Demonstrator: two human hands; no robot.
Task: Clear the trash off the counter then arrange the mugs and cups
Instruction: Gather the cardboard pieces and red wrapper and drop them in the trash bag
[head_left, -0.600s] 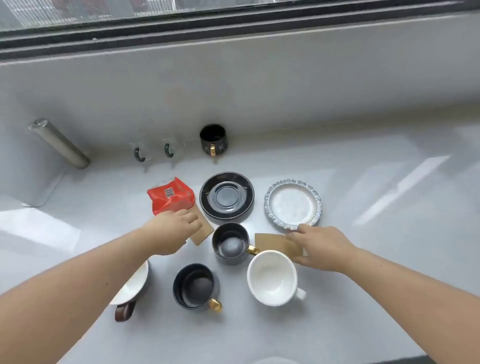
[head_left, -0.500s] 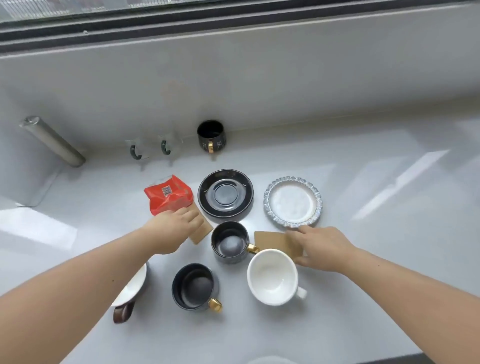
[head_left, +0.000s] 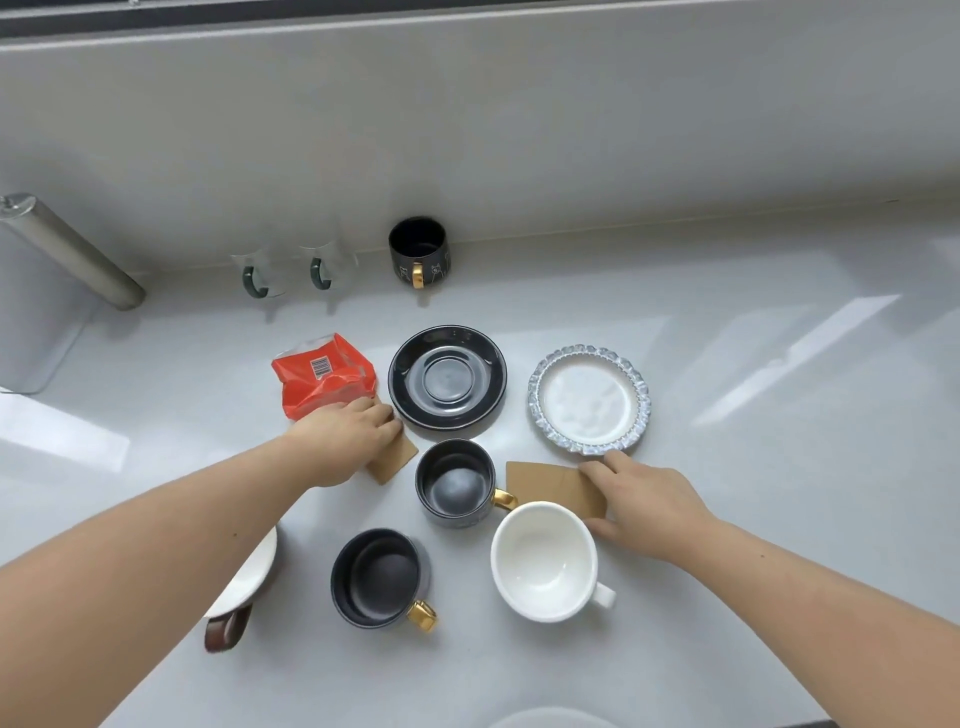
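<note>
- Fingers of the left hand lay flat on one brown card, gripping nothing.
- Right hand pressed open fingers on the other brown card, its long axis running toward the black mug.
- Red wrapper sat just beyond the left hand, nearer that side.

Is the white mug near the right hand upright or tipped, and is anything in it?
Upright and empty: the white mug stands on its base, mouth up, with its bare white bottom showing.
</note>
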